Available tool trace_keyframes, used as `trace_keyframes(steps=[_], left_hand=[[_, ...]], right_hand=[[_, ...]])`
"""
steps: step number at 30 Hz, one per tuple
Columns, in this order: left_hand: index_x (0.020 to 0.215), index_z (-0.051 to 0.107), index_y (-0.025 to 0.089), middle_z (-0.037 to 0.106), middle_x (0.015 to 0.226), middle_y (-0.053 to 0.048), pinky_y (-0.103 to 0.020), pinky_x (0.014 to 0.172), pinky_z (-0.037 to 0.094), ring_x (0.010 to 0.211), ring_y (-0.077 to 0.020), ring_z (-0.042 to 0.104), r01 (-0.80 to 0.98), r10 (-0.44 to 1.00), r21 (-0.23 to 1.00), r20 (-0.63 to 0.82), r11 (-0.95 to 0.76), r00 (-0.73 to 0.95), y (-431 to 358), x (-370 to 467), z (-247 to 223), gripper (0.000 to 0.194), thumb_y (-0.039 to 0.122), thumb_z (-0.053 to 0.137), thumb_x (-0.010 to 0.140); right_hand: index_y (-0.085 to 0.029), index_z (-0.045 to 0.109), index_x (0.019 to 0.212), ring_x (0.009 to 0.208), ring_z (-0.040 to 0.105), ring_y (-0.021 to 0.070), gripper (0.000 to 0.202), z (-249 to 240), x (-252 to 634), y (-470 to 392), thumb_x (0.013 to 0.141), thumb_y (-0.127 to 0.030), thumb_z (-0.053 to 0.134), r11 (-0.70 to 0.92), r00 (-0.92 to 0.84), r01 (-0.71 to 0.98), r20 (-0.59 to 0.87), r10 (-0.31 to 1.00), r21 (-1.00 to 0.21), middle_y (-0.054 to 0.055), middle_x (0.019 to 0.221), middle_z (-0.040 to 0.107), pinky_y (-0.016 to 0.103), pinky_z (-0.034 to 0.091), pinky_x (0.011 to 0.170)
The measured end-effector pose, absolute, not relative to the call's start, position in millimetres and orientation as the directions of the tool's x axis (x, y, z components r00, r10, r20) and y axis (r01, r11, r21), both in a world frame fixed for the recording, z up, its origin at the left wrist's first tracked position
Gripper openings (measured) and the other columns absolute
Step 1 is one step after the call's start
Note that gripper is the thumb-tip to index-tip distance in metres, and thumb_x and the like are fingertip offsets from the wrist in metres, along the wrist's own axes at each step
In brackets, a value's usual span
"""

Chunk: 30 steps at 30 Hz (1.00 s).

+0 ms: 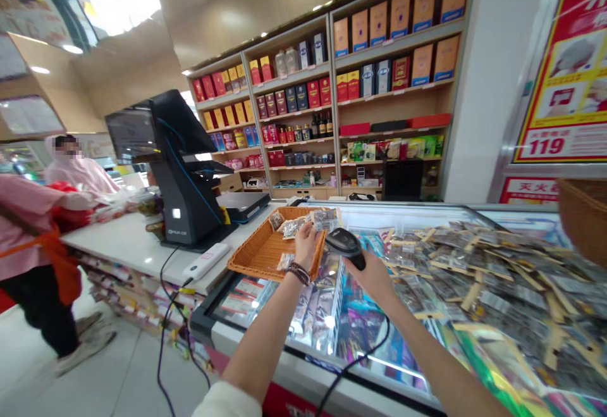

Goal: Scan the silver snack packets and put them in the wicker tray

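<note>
My left hand (305, 244), with a beaded bracelet (298, 272) on the wrist, pinches a small clear snack packet (325, 219) over the right side of an orange wicker basket (258, 254). Several similar packets (293, 227) lie inside that basket. Wrapped around the handle of a black barcode scanner (346, 244) is my right hand (372, 278). The scanner's head points left toward the held packet, close to it but apart. Its cable (351, 366) hangs down in front of the freezer. To the right, a large heap of packets (474, 265) spreads over the freezer's glass top.
A checkout terminal (177, 176) stands on the white counter (109, 240) at left, beside a white device (207, 261) with black cables. Two people in pink (78, 167) are beyond the counter's left end. Shelves (334, 100) of boxed goods line the back; a brown basket (583, 217) sits far right.
</note>
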State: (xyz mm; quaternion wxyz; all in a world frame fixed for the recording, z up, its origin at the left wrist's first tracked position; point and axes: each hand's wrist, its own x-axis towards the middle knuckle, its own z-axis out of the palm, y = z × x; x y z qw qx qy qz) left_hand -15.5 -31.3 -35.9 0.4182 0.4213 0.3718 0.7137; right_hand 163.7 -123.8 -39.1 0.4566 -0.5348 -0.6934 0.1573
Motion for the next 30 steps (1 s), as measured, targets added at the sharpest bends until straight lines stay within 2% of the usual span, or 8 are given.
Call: trace_keyframes(steps=[3, 8, 18, 20, 24, 27, 30], left_hand=[[0.093, 0.071, 0.014, 0.077, 0.097, -0.008, -0.033, 0.094, 0.056, 0.094, -0.0185, 0.072, -0.329, 0.911, 0.868, 0.274, -0.373, -0.31, -32, -17, -37, 0.025, 0.027, 0.082, 0.075], [0.083, 0.069, 0.014, 0.074, 0.083, -0.005, -0.029, 0.088, 0.056, 0.087, -0.0166, 0.072, -0.279, 0.9, 0.88, 0.29, -0.384, -0.325, -30, -19, -39, 0.012, 0.019, 0.078, 0.076], [0.095, 0.071, 0.013, 0.077, 0.105, -0.011, -0.036, 0.097, 0.056, 0.099, -0.0209, 0.073, -0.322, 0.906, 0.866, 0.284, -0.382, -0.313, -28, -19, -42, 0.021, 0.024, 0.079, 0.078], [0.095, 0.071, 0.013, 0.077, 0.105, -0.012, -0.037, 0.097, 0.056, 0.1, -0.0211, 0.073, -0.309, 0.905, 0.874, 0.271, -0.374, -0.327, -27, -20, -42, 0.02, 0.023, 0.078, 0.079], [0.097, 0.072, 0.013, 0.077, 0.103, -0.011, -0.035, 0.096, 0.057, 0.098, -0.0194, 0.073, -0.302, 0.909, 0.885, 0.249, -0.353, -0.334, -23, -14, -40, 0.019, 0.02, 0.077, 0.08], [0.096, 0.073, 0.013, 0.077, 0.093, -0.009, -0.033, 0.093, 0.058, 0.09, -0.0174, 0.074, -0.333, 0.939, 0.9, 0.186, -0.281, -0.29, -16, 2, -36, 0.017, 0.015, 0.076, 0.079], [0.095, 0.074, 0.012, 0.076, 0.086, -0.007, -0.033, 0.091, 0.06, 0.083, -0.0155, 0.074, -0.38, 0.966, 0.904, 0.111, -0.195, -0.233, -6, 32, -30, 0.019, 0.009, 0.078, 0.077]], right_hand=[[-0.02, 0.07, 0.083, 0.066, 0.068, 0.0278, 0.038, -37, 162, -127, 0.084, -0.054, 0.054, 0.372, -0.013, 0.611, 0.462, 0.887, -0.698, 0.008, 0.067, 0.07, 0.031, 0.043, 0.061], [-0.02, 0.068, 0.081, 0.064, 0.067, 0.0275, 0.038, -36, 161, -128, 0.085, -0.054, 0.052, 0.371, -0.023, 0.627, 0.459, 0.888, -0.686, 0.008, 0.064, 0.067, 0.032, 0.042, 0.061], [-0.021, 0.07, 0.083, 0.066, 0.069, 0.0275, 0.036, -38, 163, -124, 0.084, -0.054, 0.056, 0.397, -0.008, 0.614, 0.497, 0.867, -0.682, 0.008, 0.068, 0.071, 0.031, 0.044, 0.06], [-0.021, 0.069, 0.082, 0.066, 0.069, 0.0281, 0.036, -37, 165, -123, 0.082, -0.055, 0.056, 0.4, 0.01, 0.59, 0.501, 0.865, -0.702, 0.008, 0.068, 0.071, 0.032, 0.044, 0.059], [-0.024, 0.063, 0.075, 0.056, 0.066, 0.0265, 0.039, -30, 185, -121, 0.081, -0.061, 0.055, 0.366, 0.07, 0.508, 0.461, 0.884, -0.779, 0.004, 0.051, 0.062, 0.032, 0.044, 0.055], [-0.025, 0.058, 0.071, 0.047, 0.062, 0.0237, 0.042, -23, 221, -118, 0.082, -0.065, 0.054, 0.311, 0.132, 0.481, 0.418, 0.899, -0.82, 0.001, 0.044, 0.056, 0.031, 0.044, 0.053], [-0.025, 0.054, 0.069, 0.043, 0.059, 0.022, 0.042, -17, 267, -117, 0.08, -0.066, 0.057, 0.249, 0.222, 0.49, 0.395, 0.891, -0.835, 0.0, 0.043, 0.056, 0.03, 0.042, 0.049]])
